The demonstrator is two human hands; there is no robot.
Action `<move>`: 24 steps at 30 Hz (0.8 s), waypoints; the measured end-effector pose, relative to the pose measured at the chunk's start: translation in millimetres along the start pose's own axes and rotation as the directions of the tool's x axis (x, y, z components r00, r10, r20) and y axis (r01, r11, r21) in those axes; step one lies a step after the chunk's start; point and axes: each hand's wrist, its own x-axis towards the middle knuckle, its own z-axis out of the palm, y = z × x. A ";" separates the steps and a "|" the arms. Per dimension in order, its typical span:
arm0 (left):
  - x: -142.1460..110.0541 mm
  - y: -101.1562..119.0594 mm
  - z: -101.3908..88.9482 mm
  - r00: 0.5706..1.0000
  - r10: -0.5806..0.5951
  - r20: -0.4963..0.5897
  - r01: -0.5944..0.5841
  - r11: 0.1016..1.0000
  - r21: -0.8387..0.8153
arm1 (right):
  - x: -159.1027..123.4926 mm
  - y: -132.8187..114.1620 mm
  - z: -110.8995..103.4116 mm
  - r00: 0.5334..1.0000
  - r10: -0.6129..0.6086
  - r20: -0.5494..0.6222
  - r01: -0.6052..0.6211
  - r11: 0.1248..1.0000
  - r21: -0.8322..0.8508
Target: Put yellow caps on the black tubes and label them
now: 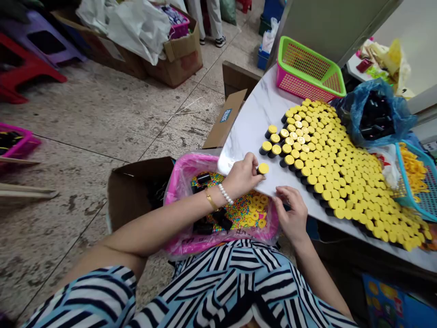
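My left hand (243,175) is closed on a small black tube with a yellow cap (262,169), holding it at the near edge of the white marble table (251,123). My right hand (291,212) rests just below the table edge with its fingers curled together; what they hold is hidden. Several yellow-capped tubes (336,164) stand packed in rows across the table, with a few loose ones (273,143) at the left end. In front of my lap a pink-lined bin (180,182) holds coloured beads, yellow caps (254,214) and black tubes (205,178).
A green and pink basket (307,68) stands at the table's far end. A blue bag of black tubes (375,114) and a blue basket of yellow pieces (418,177) sit at the right. Cardboard boxes (136,191) stand on the floor; someone's legs (213,23) are far off.
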 end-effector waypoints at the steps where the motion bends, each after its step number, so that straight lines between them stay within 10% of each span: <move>1: 7.0 4.8 4.1 1.000 -0.020 0.006 0.020 1.000 0.012 | -4.4 0.2 -3.3 1.000 0.004 -0.006 -0.004 1.000 0.000; 8: 29.5 17.0 14.6 0.991 -0.007 0.131 0.023 0.992 -0.121 | -18.8 -2.5 -6.5 0.995 -0.047 0.090 0.046 0.999 0.010; 15: -61.3 -42.8 -37.2 0.902 0.196 0.384 -0.212 0.977 0.000 | -43.3 34.4 12.3 0.874 0.073 0.481 0.056 0.967 -0.249; 18: -91.3 -72.8 -46.7 0.820 0.020 0.571 -0.221 0.933 0.285 | -43.3 34.7 38.8 0.780 0.224 0.585 0.062 0.902 -0.427; 24: -108.9 -80.7 -45.3 0.852 -0.230 0.471 -0.162 0.738 0.654 | -25.9 18.2 80.8 0.689 0.390 0.611 0.109 0.777 -0.620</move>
